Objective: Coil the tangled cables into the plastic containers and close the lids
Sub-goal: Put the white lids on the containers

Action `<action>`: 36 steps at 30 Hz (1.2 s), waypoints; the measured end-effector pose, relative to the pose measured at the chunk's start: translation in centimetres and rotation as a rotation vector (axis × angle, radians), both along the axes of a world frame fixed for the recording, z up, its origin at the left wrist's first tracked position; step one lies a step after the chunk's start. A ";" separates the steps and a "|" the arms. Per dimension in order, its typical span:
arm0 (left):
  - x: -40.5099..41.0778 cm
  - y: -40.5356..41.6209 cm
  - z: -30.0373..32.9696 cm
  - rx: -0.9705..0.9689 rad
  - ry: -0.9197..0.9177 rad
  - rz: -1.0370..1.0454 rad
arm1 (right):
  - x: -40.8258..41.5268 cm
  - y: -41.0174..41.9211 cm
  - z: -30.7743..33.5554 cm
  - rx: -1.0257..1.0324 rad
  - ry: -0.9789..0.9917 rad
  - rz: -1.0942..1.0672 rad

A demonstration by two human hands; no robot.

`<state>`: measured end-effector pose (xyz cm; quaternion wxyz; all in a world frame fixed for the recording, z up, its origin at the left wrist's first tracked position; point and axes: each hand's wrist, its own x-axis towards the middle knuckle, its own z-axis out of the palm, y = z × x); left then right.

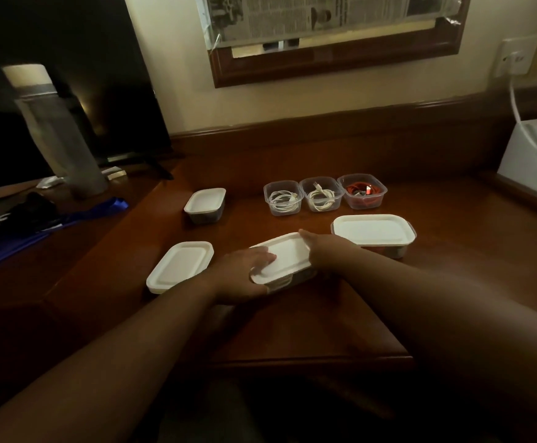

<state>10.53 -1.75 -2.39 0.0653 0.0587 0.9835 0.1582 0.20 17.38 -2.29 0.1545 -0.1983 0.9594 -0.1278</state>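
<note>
On the dark wooden desk (292, 330), the largest white-lidded rectangular plastic container (374, 233) sits closed, right of the middle one. That middle white-lidded container (284, 260) is being sealed: the left hand (244, 276) grips its near corner, the right hand (323, 249) presses the far edge. Behind it, three small clear tubs (324, 194) of coiled cables lie unlidded, likely next.

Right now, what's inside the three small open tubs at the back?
The left tub and middle tub each hold a coiled white cable. The right tub holds a coiled red-orange cable. The lidded containers hide their contents.
</note>
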 end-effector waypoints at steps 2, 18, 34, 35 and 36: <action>0.7 -0.5 -0.1 -0.139 0.058 -0.075 | -0.2 0.2 0.1 -0.056 0.104 -0.067; -0.8 0.4 -2.0 -0.464 0.309 -0.016 | -2.3 -3.5 -0.8 -0.174 0.238 0.099; -17.6 -8.4 -1.4 -0.674 0.373 0.203 | -13.7 -7.6 -0.2 0.125 0.462 0.215; -18.6 -9.0 -1.5 -0.657 0.358 0.227 | -14.3 -7.9 -0.5 0.137 0.458 0.216; -19.4 -9.6 -1.7 -0.626 0.335 0.256 | -14.7 -8.1 -0.7 0.143 0.445 0.213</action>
